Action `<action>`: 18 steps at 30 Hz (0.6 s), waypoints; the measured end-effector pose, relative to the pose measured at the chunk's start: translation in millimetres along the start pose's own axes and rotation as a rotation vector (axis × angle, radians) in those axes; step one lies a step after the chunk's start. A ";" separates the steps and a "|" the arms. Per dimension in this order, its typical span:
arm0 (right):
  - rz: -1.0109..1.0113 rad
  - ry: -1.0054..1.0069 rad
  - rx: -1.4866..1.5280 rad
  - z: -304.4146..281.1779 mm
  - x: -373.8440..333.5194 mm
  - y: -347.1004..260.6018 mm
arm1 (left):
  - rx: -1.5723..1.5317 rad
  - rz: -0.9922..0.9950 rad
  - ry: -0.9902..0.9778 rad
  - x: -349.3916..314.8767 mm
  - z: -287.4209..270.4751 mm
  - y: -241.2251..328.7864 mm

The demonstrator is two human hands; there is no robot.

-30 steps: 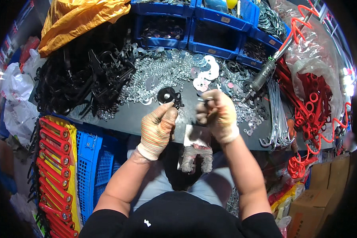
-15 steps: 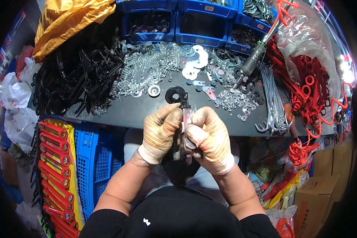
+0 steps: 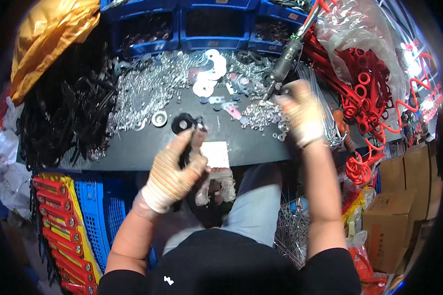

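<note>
My left hand [image 3: 174, 169], in a striped work glove, is closed on a black part with a round, ring-shaped end [image 3: 184, 124] at the table's front edge. The fingers hide much of its lower length. My right hand [image 3: 304, 114], gloved alike, reaches over small metal nuts and washers [image 3: 264, 115] at the right. It lies just below the tip of a hanging grey power screwdriver [image 3: 286, 61]. Motion smears its fingers, so whether they hold anything is unclear. A bright white rectangular piece [image 3: 215, 154] sits at the table edge beside my left hand.
Black parts [image 3: 64, 113] heap up at the left, beside piled small metal hardware [image 3: 150, 86]. Blue bins [image 3: 214, 43] line the back. Red handles [image 3: 362, 93] and bent metal rods [image 3: 330, 125] lie right, near a coiled red hose [image 3: 362, 169]. A blue crate [image 3: 91, 206] stands below left.
My right hand has left the black part and moved right and away to the small hardware. My left hand still holds the part. The whole view has shifted, with table things now further left.
</note>
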State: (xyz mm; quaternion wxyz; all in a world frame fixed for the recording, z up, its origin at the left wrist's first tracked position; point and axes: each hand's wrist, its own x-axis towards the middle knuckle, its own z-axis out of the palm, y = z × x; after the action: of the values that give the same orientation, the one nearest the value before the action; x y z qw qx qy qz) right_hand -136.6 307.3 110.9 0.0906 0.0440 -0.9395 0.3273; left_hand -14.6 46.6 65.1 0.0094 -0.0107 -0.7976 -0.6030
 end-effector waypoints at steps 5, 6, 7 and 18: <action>-0.061 -0.140 -0.905 -50.1 60.4 127.7 | -0.129 -0.020 0.059 6.6 -6.7 12.3; -0.070 -0.166 -0.708 -57.6 74.2 150.4 | -0.327 0.092 0.110 4.8 0.2 16.3; 0.046 -0.083 -0.381 -54.1 74.9 141.4 | -0.382 0.076 0.126 3.8 -3.1 12.8; 0.335 -0.532 1.742 -37.4 -41.3 166.3 | -0.423 -0.059 0.228 -15.8 -11.0 -5.9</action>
State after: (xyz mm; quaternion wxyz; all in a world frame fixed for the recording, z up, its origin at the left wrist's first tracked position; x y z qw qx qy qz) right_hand -114.4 461.6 30.5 -0.2418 0.0339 -0.3460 0.9059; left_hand 1.0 34.4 62.0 0.0793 0.0788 -0.6475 -0.7538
